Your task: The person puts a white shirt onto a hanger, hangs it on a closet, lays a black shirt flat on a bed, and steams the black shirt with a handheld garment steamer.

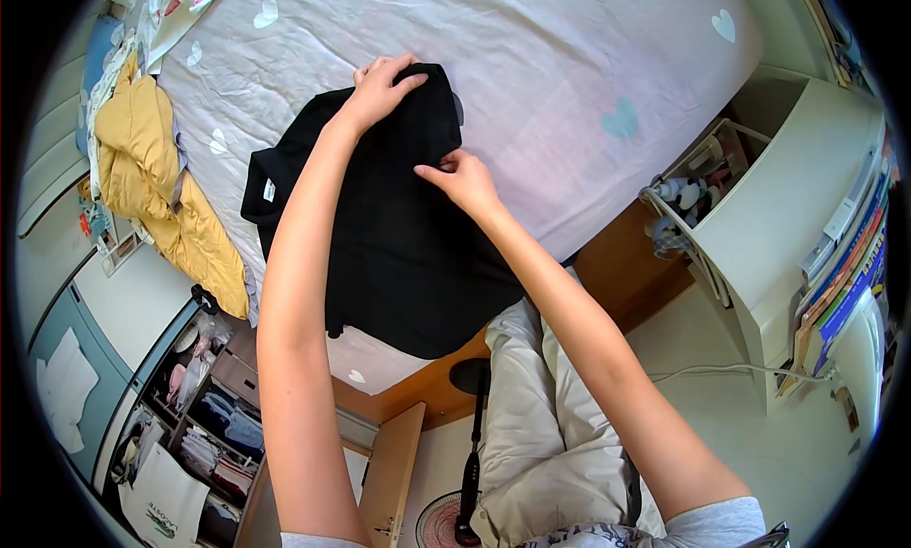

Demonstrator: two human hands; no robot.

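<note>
A black collared shirt (408,254) lies spread near the bed's edge, its collar with a white label (269,189) toward the left. My left hand (384,92) reaches over it to the far edge by the sleeve, thumb and fingers closed on the fabric; some fingertips are hidden. Lower on the right, my right hand (465,181) pinches the shirt's side edge between thumb and fingers. A small dark grey patch shows beside the sleeve edge, between the two hands.
The bed (569,92) has a pale sheet with hearts. A yellow padded jacket (142,149) lies along its left side. At right stand a white desk (778,197) with books (849,273) and a small cart (707,178). A wardrobe and a fan (441,521) are below.
</note>
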